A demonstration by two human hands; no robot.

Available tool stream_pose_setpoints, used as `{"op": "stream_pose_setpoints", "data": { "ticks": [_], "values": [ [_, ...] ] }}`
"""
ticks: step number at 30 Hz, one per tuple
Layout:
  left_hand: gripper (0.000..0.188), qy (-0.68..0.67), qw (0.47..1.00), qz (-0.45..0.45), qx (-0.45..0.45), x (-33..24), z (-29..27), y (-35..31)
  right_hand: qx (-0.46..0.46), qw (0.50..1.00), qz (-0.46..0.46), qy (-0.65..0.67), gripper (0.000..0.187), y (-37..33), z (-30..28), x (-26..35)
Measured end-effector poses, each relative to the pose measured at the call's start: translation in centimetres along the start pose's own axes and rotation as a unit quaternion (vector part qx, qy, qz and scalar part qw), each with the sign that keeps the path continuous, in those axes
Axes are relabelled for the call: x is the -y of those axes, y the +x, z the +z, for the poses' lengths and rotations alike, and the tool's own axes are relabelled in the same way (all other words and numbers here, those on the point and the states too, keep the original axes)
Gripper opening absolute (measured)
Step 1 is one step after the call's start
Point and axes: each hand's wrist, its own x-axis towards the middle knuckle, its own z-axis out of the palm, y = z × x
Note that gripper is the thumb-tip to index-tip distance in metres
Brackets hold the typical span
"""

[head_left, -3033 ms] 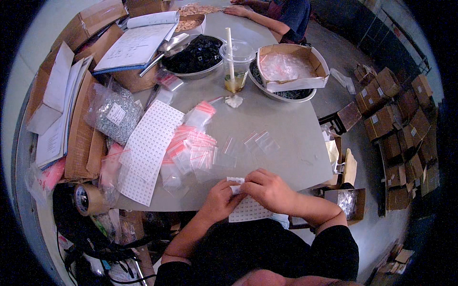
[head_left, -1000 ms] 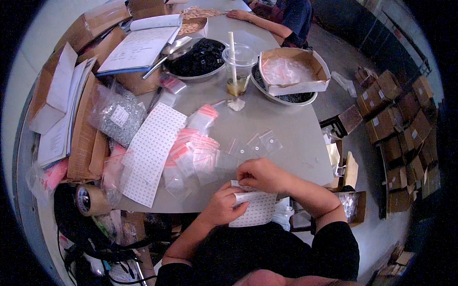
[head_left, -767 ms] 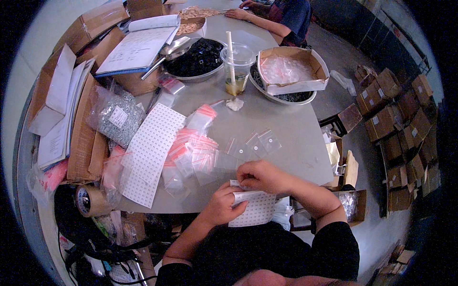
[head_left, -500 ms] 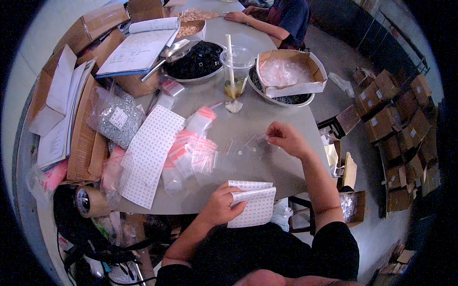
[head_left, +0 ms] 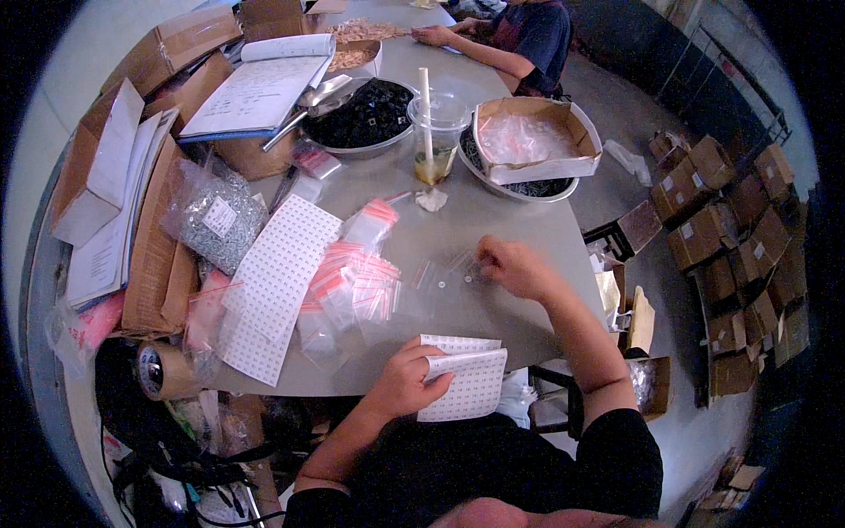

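Note:
My left hand [head_left: 407, 380] holds a white sheet of small stickers [head_left: 466, 380] at the near edge of the grey table [head_left: 519, 220]. My right hand [head_left: 513, 265] is stretched out over the table, its fingertips down on small clear plastic bags [head_left: 440, 277] lying flat there. A loose pile of red-topped zip bags [head_left: 356, 282] lies just left of those. Whether the right fingers pinch a bag I cannot tell.
A long white sticker sheet [head_left: 277, 282] lies at left, next to a bag of metal parts [head_left: 216, 220]. Further back stand a metal bowl of black parts [head_left: 363, 123], a plastic cup with straw [head_left: 436, 136], a cardboard box [head_left: 528, 141] and an open notebook [head_left: 260, 88]. Another person [head_left: 519, 40] works at the far end.
My right hand has left the sticker sheet and reached forward to the clear bags on the table. My left hand keeps the sheet, now folded over at the table's edge.

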Motion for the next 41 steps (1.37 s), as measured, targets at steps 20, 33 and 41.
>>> {"op": "stream_pose_setpoints", "data": {
  "ticks": [20, 33, 41],
  "values": [
    [0.015, -0.018, 1.000, -0.011, -0.006, 0.2, 0.1, -0.6, 0.024, 0.996, -0.063, -0.053, 0.030, 2.4, 3.3, 2.6],
    [0.014, -0.038, 0.999, -0.002, -0.001, -0.1, 0.0, -0.3, -0.104, 0.988, -0.087, -0.073, 0.041, 1.3, 1.1, -4.0],
    [0.016, -0.030, 1.000, -0.007, 0.006, 0.1, 0.0, -0.4, 0.017, 0.995, -0.089, 0.052, 0.031, 2.4, -0.1, -2.8]
  ]
}}
